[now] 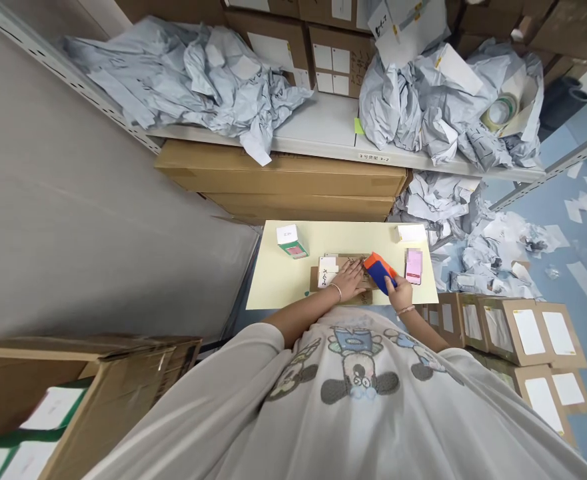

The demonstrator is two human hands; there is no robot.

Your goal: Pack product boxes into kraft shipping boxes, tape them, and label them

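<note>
A small brown cardboard box (367, 283) with a white label (328, 272) and handwriting lies on the pale yellow table (278, 283). Flat on top of it rests my left hand (349, 280), fingers stretched out. My right hand (400, 295) is wrapped round an orange-and-blue tape dispenser (381, 272), whose orange end is at the box's right side; whether tape is touching the cardboard I cannot tell. Just right of the dispenser lies a phone (414, 267) with a pink screen. A green-and-white box (292, 242) stands at the table's back left.
A small white box (411, 233) sits at the back right corner. Behind the table, a shelf (323, 143) carries crumpled grey mailing bags (188, 80) and cartons. Stacked cartons (518, 333) stand on the right, and a large open carton (118, 400) at the lower left.
</note>
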